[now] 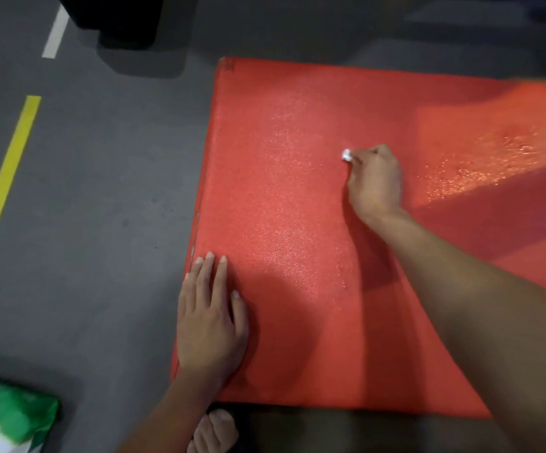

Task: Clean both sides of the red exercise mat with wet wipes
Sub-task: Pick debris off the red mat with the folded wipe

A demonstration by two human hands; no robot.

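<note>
The red exercise mat (297,207) lies flat on the grey floor and fills the middle and right of the view. Its surface glistens wet in patches, most at the right. My left hand (211,318) presses flat on the mat near its left edge, fingers straight. My right hand (376,181) is near the mat's middle, its fingers curled round a small white wet wipe (346,155); only a bit of the wipe shows past my fingertips.
A green and white pack of wipes (6,416) lies on the floor at the bottom left. Yellow (13,152) and white (55,31) lines mark the floor on the left. A dark object (124,21) stands at the top. My bare toes (214,429) show below the mat.
</note>
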